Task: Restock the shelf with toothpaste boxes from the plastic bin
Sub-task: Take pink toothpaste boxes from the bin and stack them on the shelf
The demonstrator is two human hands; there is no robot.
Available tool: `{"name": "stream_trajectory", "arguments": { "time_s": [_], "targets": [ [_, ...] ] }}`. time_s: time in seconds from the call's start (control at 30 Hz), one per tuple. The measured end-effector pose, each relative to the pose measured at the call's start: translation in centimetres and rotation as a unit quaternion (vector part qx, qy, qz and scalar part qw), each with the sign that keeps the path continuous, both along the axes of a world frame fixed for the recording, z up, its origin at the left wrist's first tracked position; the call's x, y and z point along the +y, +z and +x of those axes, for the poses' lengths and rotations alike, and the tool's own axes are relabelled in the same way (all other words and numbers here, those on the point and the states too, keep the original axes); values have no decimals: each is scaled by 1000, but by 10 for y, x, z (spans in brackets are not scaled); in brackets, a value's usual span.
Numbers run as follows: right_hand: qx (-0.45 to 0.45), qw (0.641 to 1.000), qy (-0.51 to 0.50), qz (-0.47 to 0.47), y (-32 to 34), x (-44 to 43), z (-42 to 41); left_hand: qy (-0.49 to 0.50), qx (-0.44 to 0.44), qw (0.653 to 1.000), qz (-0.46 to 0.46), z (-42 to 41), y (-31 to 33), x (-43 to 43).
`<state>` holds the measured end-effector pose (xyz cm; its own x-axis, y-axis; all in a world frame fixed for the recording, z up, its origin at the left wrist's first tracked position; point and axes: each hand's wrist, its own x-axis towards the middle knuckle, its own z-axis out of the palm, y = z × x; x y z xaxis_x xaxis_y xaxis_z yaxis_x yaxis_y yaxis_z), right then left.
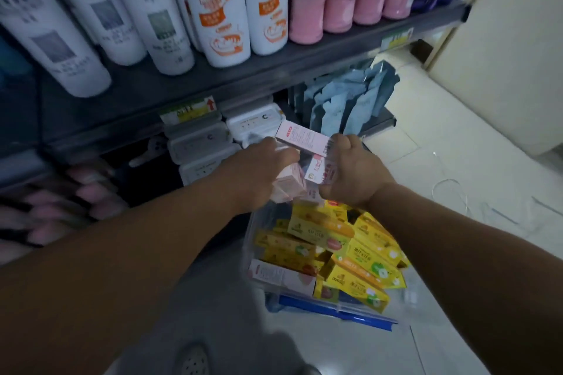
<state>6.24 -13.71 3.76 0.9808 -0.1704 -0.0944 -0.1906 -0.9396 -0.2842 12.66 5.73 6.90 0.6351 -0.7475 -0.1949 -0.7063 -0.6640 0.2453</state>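
Note:
A clear plastic bin [335, 312] with a blue edge stands on the floor, holding several yellow toothpaste boxes [362, 250] and one pink box [280, 275]. Above its far end both hands hold pink toothpaste boxes. My left hand [259, 170] grips a bundle of pink boxes [288, 184]. My right hand [353, 170] grips a pink and white box [318, 169]. Another pale pink box [301, 137] lies across the top between the two hands, in front of the lower shelf; which hand holds it is unclear.
The dark upper shelf [274, 73] carries white, orange-printed and pink bottles. Below it are white plastic cases [201, 143], blue pouches [350, 100] and blurred pink items [76, 201] at left. Pale tiled floor [441, 161] and a white cable lie to the right.

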Motion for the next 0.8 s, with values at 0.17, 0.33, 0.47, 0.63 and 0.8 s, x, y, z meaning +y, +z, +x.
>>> {"name": "stream_trajectory", "arguments": {
  "time_s": [0.17, 0.33, 0.47, 0.63, 0.8],
  "targets": [
    [-63, 998, -7, 0, 84, 9, 1, 32, -22, 998, -43, -3, 82, 17],
    [-135, 991, 2, -9, 175, 28, 5, 55, -36, 991, -115, -6, 175, 46],
    [-193, 981, 23, -27, 251, 51, 7, 79, -74, 985, -137, -7, 247, 72],
    [-255, 965, 45, -49, 337, 88, 12, 90, -137, 973, -161, -6, 325, 110],
    [-307, 949, 54, -48, 404, 131, 24, 106, -188, 957, -192, 0, 388, 154]
  ]
}}
